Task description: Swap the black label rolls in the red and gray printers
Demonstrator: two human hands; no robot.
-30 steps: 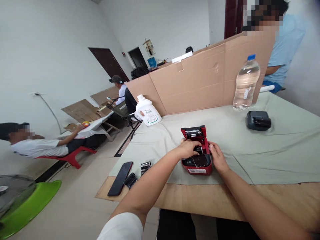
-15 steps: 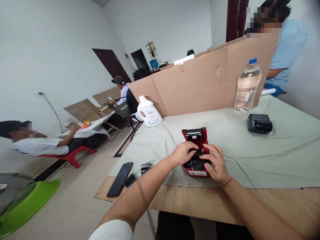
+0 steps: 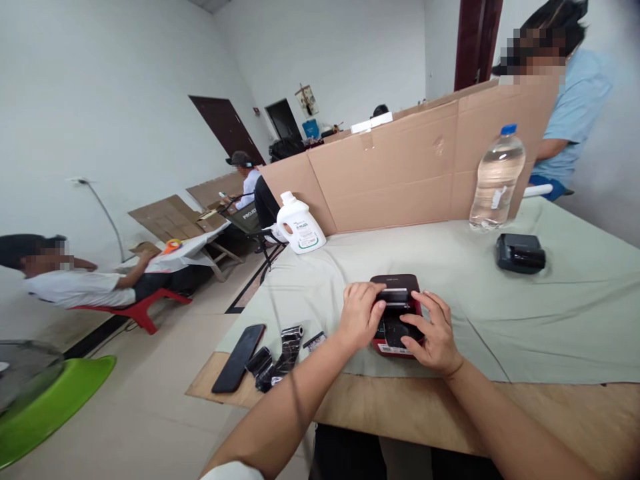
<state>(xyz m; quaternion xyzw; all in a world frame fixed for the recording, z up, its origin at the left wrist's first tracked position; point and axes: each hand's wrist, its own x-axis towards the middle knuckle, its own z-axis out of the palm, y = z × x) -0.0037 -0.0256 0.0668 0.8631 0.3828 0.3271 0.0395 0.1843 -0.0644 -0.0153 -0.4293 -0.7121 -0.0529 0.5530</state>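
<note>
A small red-and-black label printer (image 3: 397, 348) stands on the cloth in front of me, its lid (image 3: 395, 280) tilted partway down over the body. My left hand (image 3: 361, 310) grips the lid at its left front edge, thumb and fingers bent round it. On the right side, my right hand (image 3: 434, 330) holds the printer, with a finger and the thumb reaching over the opening at the front. Dark film or ribbon shows inside, partly covered by my fingers. Left of my forearm lie loose rolls of shiny black ribbon (image 3: 290, 347) and a black phone (image 3: 239, 358).
A white jug (image 3: 300, 223) and a large water bottle (image 3: 497, 179) stand before a cardboard screen (image 3: 385, 180). A second black device (image 3: 520, 253) sits at the right. Bare wood (image 3: 360, 397) edges the table near me. Other people sit left and behind the screen.
The printer's lid has swung down from upright to partly closed, with my left hand on it. My right hand stays at the printer's right side. More of the ribbon rolls shows.
</note>
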